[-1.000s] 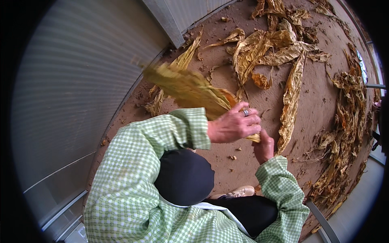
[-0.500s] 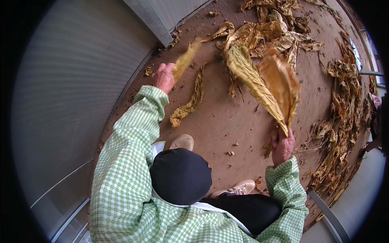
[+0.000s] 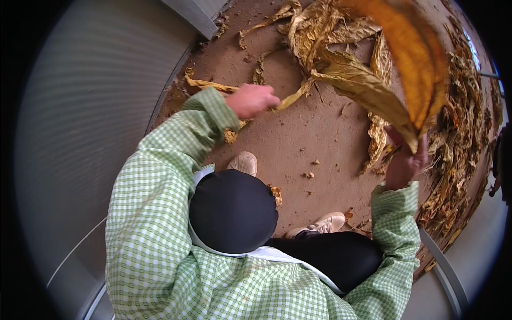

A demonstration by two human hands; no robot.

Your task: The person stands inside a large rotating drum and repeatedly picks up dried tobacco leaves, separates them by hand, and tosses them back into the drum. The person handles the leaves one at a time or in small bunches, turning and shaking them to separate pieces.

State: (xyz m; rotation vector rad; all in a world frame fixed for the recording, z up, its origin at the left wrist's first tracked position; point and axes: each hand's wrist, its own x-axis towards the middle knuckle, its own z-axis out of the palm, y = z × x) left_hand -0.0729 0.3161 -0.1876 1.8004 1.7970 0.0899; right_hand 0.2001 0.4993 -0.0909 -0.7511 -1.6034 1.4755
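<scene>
My right hand (image 3: 405, 164) is closed round the stem ends of a few dried tobacco leaves. Among them, a broad orange-brown leaf (image 3: 418, 58) stands up, blurred by motion, and a yellow-green leaf (image 3: 368, 82) fans out to the left. My left hand (image 3: 252, 101) is closed, with a narrow yellow leaf (image 3: 210, 84) trailing behind it to the left. At its fingertips lies the thin end of another leaf (image 3: 296, 97); whether the fingers grip that end cannot be told. Beyond my hands, a loose heap of crumpled dried leaves (image 3: 314, 32) spreads over the floor.
A long bank of dried leaves (image 3: 456, 133) runs along the right side. Grey ribbed metal sheeting (image 3: 96, 133) curves along the left, with a metal post (image 3: 194, 16) at its far end. My knee (image 3: 234, 210) and shoes (image 3: 322, 224) are below; crumbs dot the brown floor (image 3: 330, 144).
My left hand has moved right and slightly nearer, toward the leaves' ends. My right hand has shifted right and a little farther, lifting its leaves, which have spread apart.
</scene>
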